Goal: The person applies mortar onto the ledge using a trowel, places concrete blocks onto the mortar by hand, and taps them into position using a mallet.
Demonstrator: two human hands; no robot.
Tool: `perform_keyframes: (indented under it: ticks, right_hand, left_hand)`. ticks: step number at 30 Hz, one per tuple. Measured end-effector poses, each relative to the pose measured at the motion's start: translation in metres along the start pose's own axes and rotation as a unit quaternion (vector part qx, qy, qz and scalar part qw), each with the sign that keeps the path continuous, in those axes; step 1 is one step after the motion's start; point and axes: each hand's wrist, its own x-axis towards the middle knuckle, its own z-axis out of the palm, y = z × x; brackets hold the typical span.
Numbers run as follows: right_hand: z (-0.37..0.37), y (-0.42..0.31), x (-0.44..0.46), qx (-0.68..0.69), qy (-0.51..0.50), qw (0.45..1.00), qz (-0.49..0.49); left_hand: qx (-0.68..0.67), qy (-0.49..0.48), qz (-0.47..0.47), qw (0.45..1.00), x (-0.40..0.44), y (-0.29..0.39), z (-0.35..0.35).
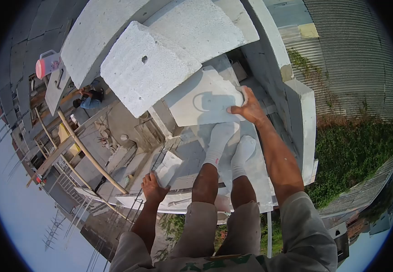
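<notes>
My right hand (249,108) grips the right end of a flat pale slab (192,102), thumb on its top face and fingers round its broken edge. A dark shadow falls across that slab. Lower left, my left hand (155,188) is closed on a small whitish block (168,167) with rough edges. Just beyond the slab lies a thick, rough lightweight-concrete block (149,63) with a small hole in it, partly on another broad pale block (201,27). My feet in white socks (221,136) stand right behind the slab.
A concrete wall (291,86) runs along the right, with corrugated roofing (355,54) and greenery beyond. A pink-lidded jug (49,65) stands at upper left. Far below on the left are bamboo poles (76,138), rubble and another person (89,99). The drop begins beside my left hand.
</notes>
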Motion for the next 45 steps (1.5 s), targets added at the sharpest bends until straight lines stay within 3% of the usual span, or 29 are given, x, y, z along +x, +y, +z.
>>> perform_keyframes:
  ticks: [2,6,8,11,15,18,23,25,29,33,36,37,39,42,45]
  right_hand:
    - [0.000,0.013,0.018,0.006,0.007,1.000,-0.014]
    - [-0.006,0.051,0.043,-0.004,-0.033,0.997,0.066]
    - [0.002,0.069,0.051,-0.080,-0.034,0.993,0.082]
    - [0.007,0.051,0.033,-0.105,-0.003,0.992,0.068]
    - [0.003,0.044,-0.037,-0.097,0.071,0.991,0.059]
    - [-0.018,0.024,-0.123,-0.075,0.021,0.982,0.171]
    - [-0.019,0.027,-0.253,0.010,0.044,0.978,0.203]
    - [-0.024,-0.008,-0.289,0.118,0.036,0.958,0.257]
    - [-0.015,-0.040,-0.317,0.330,0.083,0.919,0.201]
    - [-0.042,-0.108,-0.347,0.541,0.118,0.824,0.118]
    - [-0.076,-0.162,-0.400,0.641,0.121,0.756,0.050]
    - [-0.079,-0.170,-0.414,0.631,0.136,0.763,0.032]
    - [-0.085,-0.179,-0.445,0.605,0.171,0.778,-0.005]
    - [-0.060,-0.151,-0.477,0.653,0.208,0.728,0.005]
    - [-0.037,-0.139,-0.516,0.731,0.231,0.642,-0.019]
  left_hand:
    - [0.006,-0.020,0.023,1.000,-0.001,0.005,-0.003]
    - [0.008,-0.029,0.053,0.998,0.000,0.028,-0.009]
    - [0.005,-0.019,0.056,0.998,0.001,0.048,-0.020]
    - [-0.015,0.014,0.084,0.996,-0.004,0.069,-0.039]
    - [-0.048,0.055,0.135,0.988,-0.006,0.089,-0.068]
    - [-0.068,0.064,0.149,0.984,-0.015,0.110,-0.109]
    - [-0.135,0.142,0.229,0.953,-0.030,0.132,-0.169]
    - [-0.268,0.099,0.269,0.920,-0.030,0.136,-0.184]
    - [-0.510,-0.136,0.212,0.822,-0.077,0.166,-0.265]
    - [-0.510,-0.270,0.198,0.793,-0.107,0.170,-0.306]
    - [-0.528,-0.309,0.218,0.760,-0.129,0.179,-0.311]
    - [-0.512,-0.311,0.229,0.767,-0.132,0.182,-0.311]
    - [-0.469,-0.315,0.267,0.781,-0.143,0.194,-0.318]
    - [-0.378,-0.315,0.350,0.797,-0.195,0.232,-0.341]
    - [-0.255,-0.297,0.454,0.801,-0.236,0.251,-0.355]
